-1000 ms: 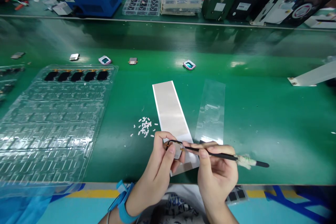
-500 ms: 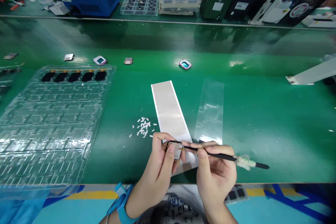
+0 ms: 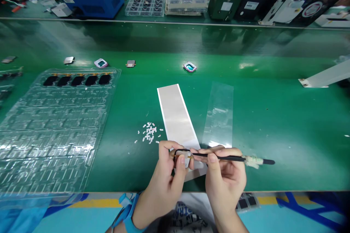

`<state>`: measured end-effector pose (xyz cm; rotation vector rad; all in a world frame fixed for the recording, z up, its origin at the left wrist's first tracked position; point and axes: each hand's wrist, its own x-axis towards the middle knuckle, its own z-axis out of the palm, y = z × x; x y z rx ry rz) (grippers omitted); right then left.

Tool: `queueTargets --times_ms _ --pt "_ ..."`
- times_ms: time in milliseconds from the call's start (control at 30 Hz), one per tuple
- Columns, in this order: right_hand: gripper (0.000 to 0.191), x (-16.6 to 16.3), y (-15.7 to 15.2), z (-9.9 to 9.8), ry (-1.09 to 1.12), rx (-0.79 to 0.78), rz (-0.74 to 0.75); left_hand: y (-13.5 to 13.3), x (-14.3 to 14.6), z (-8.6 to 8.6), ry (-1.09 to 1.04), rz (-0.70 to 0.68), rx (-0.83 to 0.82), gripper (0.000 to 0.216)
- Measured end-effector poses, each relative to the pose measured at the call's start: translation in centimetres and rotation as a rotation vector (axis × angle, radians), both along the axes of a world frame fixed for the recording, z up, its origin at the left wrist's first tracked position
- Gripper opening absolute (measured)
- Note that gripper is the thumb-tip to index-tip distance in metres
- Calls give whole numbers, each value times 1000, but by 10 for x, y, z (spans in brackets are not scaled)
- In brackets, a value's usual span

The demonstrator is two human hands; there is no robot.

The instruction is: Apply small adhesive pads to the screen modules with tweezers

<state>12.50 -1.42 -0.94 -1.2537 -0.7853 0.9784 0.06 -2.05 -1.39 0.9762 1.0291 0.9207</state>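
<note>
Pinching a small square module [image 3: 187, 160] in the left hand [image 3: 167, 185] over the pale strip [image 3: 176, 114], apparently to steady its edge for the black tool [image 3: 233, 158] held pen-like in the right hand [image 3: 225, 180].

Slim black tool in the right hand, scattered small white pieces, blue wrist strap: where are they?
Slim black tool [image 3: 233, 158], head view: middle of its shaft.
Small white pieces [image 3: 149, 131], head view: middle of the cluster.
Blue wrist strap [image 3: 130, 219], head view: its band.
</note>
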Motion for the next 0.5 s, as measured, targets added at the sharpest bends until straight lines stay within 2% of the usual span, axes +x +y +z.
queueTargets --times_ms 167,400,500 --pt "9 0 0 -1 -11 -13 13 0 0 2 14 15 -2 9" --pt "14 -1 -2 0 -45 105 55 -2 1 0 43 118 -41 9" --pt "16 -1 -3 -1 -36 116 64 -2 0 2 76 109 -73 13"
